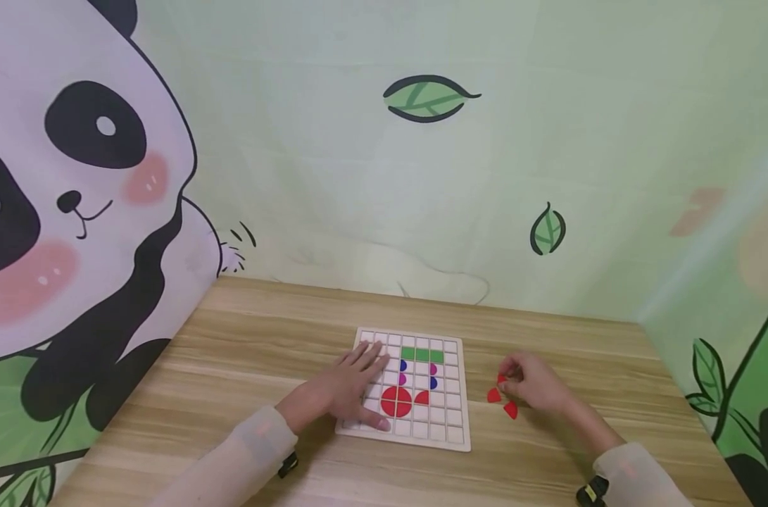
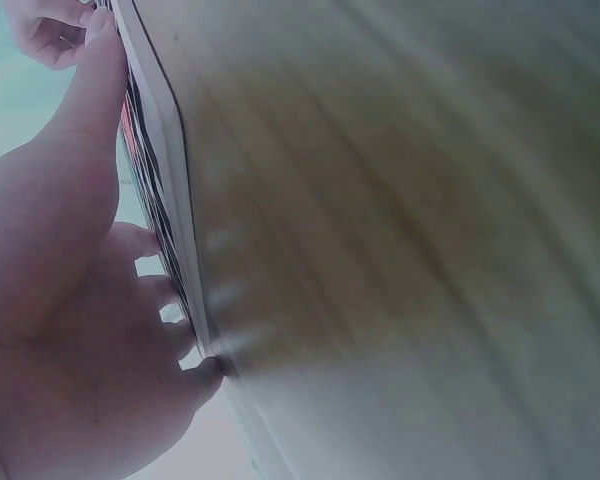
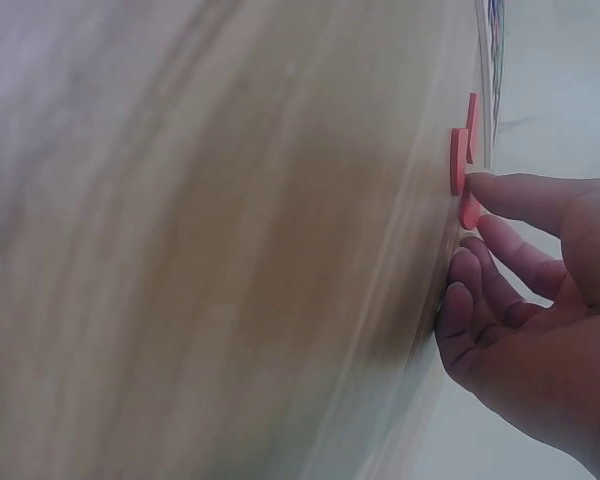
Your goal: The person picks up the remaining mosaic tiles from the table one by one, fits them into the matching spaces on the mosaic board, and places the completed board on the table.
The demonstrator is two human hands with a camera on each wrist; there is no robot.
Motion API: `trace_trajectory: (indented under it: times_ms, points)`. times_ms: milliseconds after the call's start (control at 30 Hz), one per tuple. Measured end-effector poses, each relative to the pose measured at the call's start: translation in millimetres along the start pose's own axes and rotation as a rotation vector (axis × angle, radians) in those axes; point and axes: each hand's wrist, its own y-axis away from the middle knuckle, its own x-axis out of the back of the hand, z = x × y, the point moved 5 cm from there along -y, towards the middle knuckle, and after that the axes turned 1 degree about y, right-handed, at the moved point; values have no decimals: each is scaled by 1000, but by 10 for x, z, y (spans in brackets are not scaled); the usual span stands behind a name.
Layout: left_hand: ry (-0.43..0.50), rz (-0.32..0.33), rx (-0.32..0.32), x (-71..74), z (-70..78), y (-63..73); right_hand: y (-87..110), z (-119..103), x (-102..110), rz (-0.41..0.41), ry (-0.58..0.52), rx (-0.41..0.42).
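Left hand [image 1: 353,386], fingers spread, rests on grid board [image 1: 437,430], left side. Right hand [image 1: 534,384] pinches 1 red piece [image 1: 501,379] right of board; 2 loose wedges [image 1: 511,410] just beside. Risk: low drag could scatter wedges; left-hand nudge could skew board.

Playroom-like setting, panda-print backdrop [image 1: 333,162]

You have a white square gridded board [image 1: 437,431] set with green squares [image 1: 423,355], blue half-circles [image 1: 403,366], magenta half-circles [image 1: 433,369] and red quarter-circles [image 1: 403,395]. Your loose flat wedges [image 1: 494,396] are plain red, your wooden bench [image 1: 282,303] streaked brown, your sleeves [image 1: 231,458] cream, and your printed backdrop [image 1: 333,176] pale green.
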Motion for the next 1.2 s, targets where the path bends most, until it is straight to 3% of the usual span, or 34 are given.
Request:
trace_trajectory:
  times_ms: [333, 700, 867, 1200]
  points:
    - [-4, 1, -5, -42, 12, -19, 24, 74, -17, 9, -25, -31]
    - [-44, 1, -23, -42, -27, -26, 4, -6, -21, 65, 7, -40]
    - [-57, 6, -36, -15, -68, -39, -61, -171, -76, 58, -11, -14]
    - [-28, 3, -29, 1, -97, -55, -223, -549, -332, -54, -89, 23]
